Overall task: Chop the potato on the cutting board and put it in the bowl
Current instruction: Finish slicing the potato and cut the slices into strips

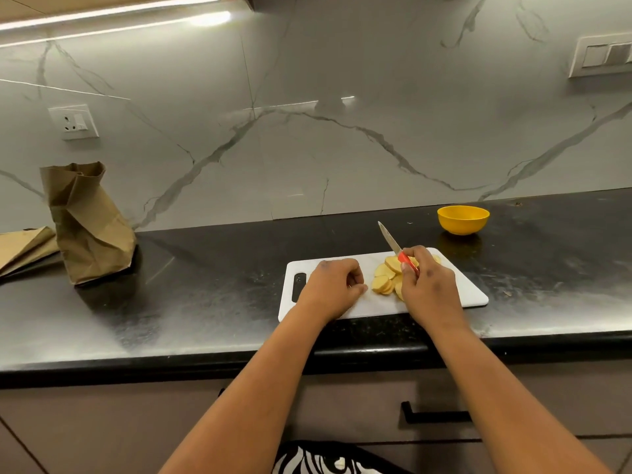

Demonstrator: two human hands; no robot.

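Note:
A white cutting board point(472, 292) lies on the black counter near its front edge. Several pale yellow potato slices point(384, 277) are piled in the board's middle. My right hand point(427, 285) grips a red-handled knife point(390, 239) above the slices, its blade pointing up and away to the left. My left hand point(333, 289) rests on the board just left of the slices, fingers curled, holding nothing. A yellow bowl point(463, 219) stands on the counter behind the board to the right; I see nothing inside it.
A crumpled brown paper bag point(89, 224) stands at the left of the counter point(205, 289), with a flat one point(24, 248) beside it. A marble wall rises behind. A drawer handle point(434, 415) sits below the counter edge.

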